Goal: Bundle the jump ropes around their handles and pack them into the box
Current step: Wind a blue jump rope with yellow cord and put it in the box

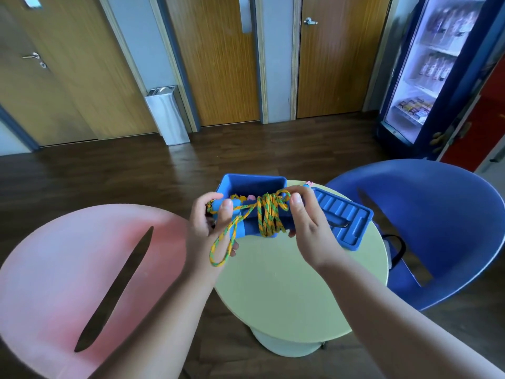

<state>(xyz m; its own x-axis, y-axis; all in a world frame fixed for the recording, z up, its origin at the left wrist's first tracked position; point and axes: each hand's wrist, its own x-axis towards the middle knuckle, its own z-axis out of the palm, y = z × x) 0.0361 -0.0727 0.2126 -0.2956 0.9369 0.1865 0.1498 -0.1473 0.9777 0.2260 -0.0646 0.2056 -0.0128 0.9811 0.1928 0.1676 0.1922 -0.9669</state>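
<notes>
I hold a jump rope with blue handles (247,229) above the near side of a blue box (252,183) on a small round table (287,283). Its orange and green cord (266,216) is wound several times round the handles, and a loose loop hangs down over my left wrist. My left hand (210,218) grips the left end of the handles. At the right end my right hand (306,212) pinches the cord. Inside the box lie other colourful handles (241,198), mostly hidden.
The box's blue lid (344,217) lies on the table to the right. A pink chair (90,269) stands at the left and a blue chair (426,220) at the right. Wooden doors, a metal bin (166,116) and a drinks fridge (434,69) line the far wall.
</notes>
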